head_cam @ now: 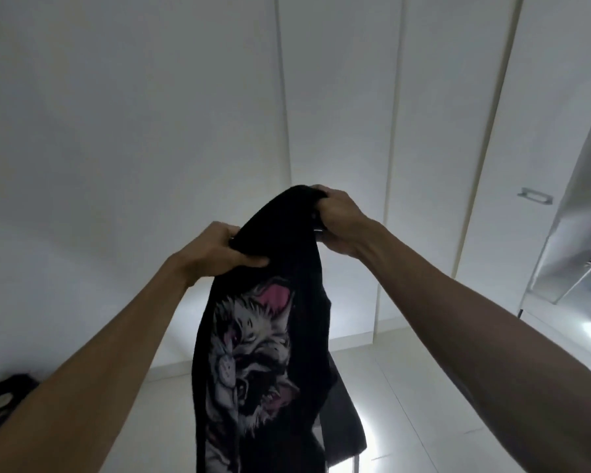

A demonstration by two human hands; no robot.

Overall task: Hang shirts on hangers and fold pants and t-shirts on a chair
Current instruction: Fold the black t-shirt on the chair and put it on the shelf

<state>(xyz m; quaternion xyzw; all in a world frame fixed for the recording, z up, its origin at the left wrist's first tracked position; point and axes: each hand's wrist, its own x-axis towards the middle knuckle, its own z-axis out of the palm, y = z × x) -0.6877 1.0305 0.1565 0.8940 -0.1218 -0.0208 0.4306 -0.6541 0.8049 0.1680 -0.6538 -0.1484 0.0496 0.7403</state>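
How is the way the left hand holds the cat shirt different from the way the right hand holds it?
The right hand grips the black shirt at its very top; the left hand grips lower, by the side. The left hand's thumb lies across the front; the right hand's fingers curl over the top. Both hold it hanging.

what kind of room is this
Probably a bedroom or dressing area at home: tall white wardrobe doors fill the wall, one with a metal handle, over a pale tiled floor. Both hands hold up a black printed t-shirt.
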